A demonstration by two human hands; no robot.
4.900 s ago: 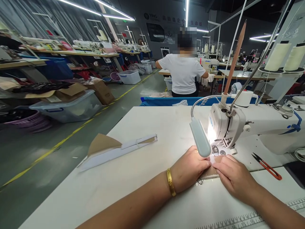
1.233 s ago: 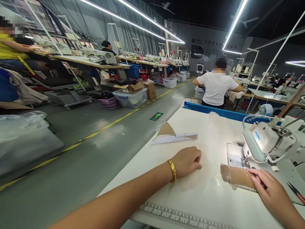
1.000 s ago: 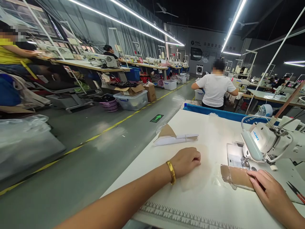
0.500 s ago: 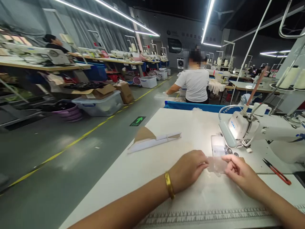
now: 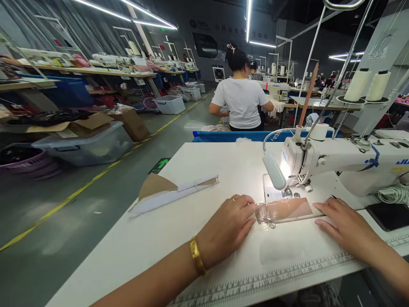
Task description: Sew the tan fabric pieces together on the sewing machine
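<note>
A clear, shiny strip [image 5: 263, 213] lies at the front of the sewing machine's needle area, over or against a mirror-like bed plate [image 5: 294, 209]; I cannot tell exactly where the strip ends. My left hand [image 5: 228, 226], with a ring and a gold bangle, has its fingertips closed on the strip's left end. At the other side my right hand [image 5: 347, 226] rests palm down on the table, thumb and forefinger apart near the plate's right end. A dark tip [image 5: 333, 197] pokes out behind it; the red-handled thread snips are otherwise hidden. The sewing machine [image 5: 302, 160] is lit.
A folded cardboard piece [image 5: 179, 192] lies left on the white table [image 5: 191, 238]. A printed ruler [image 5: 255, 281] runs along the front edge. A phone [image 5: 388, 215] and a coiled cord [image 5: 394, 195] sit right. Thread cones [image 5: 358, 85] stand behind. A co-worker [image 5: 241, 100] sits ahead.
The view has turned right. My right hand has let go of the strip and moved right, over where the snips lay. The strip is lower, and my left hand remains at its left end.
</note>
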